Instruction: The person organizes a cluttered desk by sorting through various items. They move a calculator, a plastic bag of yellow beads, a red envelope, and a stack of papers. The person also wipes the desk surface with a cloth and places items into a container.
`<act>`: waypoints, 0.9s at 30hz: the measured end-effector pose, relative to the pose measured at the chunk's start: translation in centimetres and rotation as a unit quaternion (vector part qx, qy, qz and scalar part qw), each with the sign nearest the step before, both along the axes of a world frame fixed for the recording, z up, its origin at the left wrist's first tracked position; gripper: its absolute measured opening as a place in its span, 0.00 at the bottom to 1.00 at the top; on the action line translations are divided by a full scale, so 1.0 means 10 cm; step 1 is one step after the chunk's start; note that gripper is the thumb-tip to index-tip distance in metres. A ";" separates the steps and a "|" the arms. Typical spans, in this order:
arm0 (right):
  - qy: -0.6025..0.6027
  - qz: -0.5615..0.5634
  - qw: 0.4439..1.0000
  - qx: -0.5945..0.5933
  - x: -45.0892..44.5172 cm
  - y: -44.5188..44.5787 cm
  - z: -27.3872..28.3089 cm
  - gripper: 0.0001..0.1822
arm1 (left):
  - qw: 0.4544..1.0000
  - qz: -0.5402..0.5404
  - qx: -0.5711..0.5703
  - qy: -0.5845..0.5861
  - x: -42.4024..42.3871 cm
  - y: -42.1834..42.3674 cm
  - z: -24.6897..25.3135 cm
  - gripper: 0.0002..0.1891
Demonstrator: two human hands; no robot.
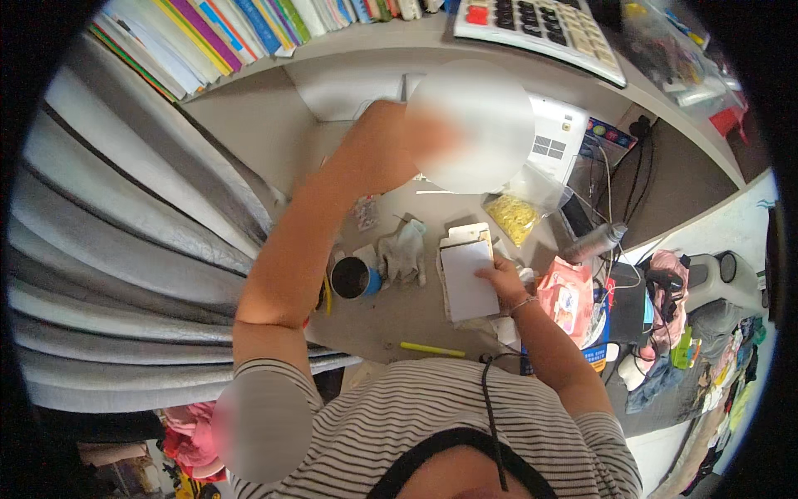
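Observation:
My left arm reaches to the back of the desk. A round blur covers part of my left hand (380, 140), so its fingers and anything in them are hidden. Nearby, behind that blur, is a white device (561, 128) with vent slots, partly in view. My right hand (504, 284) grips the right edge of a flat white pad or thin box (467, 280), thumb on top. A pale flap shows at its far end. Left of it lies a grey-white knitted work glove (400, 259), beside a blue mug (374, 282) with a dark inside.
A clear bag of yellow pieces (514, 217), a grey bottle (595, 243) and a pink wipes pack (564, 299) sit to the right, among cables. A yellow-green stick (432, 349) lies by the front edge. Overhead, a shelf bears books (249, 31) and a calculator (542, 34). Grey curtains (137, 237) hang left.

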State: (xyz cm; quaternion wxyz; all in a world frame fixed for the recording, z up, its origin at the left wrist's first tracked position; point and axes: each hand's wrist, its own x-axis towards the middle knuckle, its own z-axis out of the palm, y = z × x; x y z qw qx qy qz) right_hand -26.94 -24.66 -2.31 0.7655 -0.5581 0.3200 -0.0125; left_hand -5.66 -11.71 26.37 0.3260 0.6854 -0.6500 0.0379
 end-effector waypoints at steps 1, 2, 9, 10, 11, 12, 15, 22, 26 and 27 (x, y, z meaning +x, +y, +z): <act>-0.002 0.002 1.000 -0.006 -0.02 -0.02 -0.06 0.15 | 0.996 0.047 0.051 0.053 0.09 0.11 -0.16 0.17; -0.007 0.004 1.000 -0.013 0.01 -0.04 -0.09 0.16 | 0.985 0.095 0.101 0.103 0.19 0.21 -0.30 0.16; 0.000 -0.008 0.999 -0.031 0.02 -0.01 -0.01 0.16 | 0.938 0.229 0.164 0.199 1.20 0.36 -1.95 0.10; 0.001 -0.010 1.000 -0.029 0.01 -0.02 -0.03 0.16 | 0.935 0.243 0.167 0.197 1.25 0.32 -2.09 0.10; 0.002 -0.012 1.000 -0.026 0.01 -0.03 -0.04 0.17 | 0.931 0.256 0.170 0.195 1.31 0.27 -2.23 0.10; 0.012 -0.010 1.000 -0.011 0.02 0.00 0.05 0.19 | 0.926 0.252 0.199 0.196 1.41 0.22 -2.44 0.11; 0.034 -0.013 0.998 -0.044 0.04 -0.01 0.02 0.17 | 0.919 0.249 0.250 0.177 1.59 0.01 -2.78 0.16; 0.040 -0.028 0.999 -0.019 0.05 0.02 0.06 0.18 | 0.927 0.288 0.231 0.060 1.60 -0.34 -2.99 0.23; 0.047 -0.033 0.998 -0.022 0.04 0.01 0.11 0.16 | 0.931 0.281 0.229 0.049 1.50 -0.35 -2.86 0.20; 0.046 -0.033 0.998 -0.022 0.04 0.02 0.12 0.16 | 0.930 0.279 0.233 0.053 1.46 -0.30 -2.77 0.19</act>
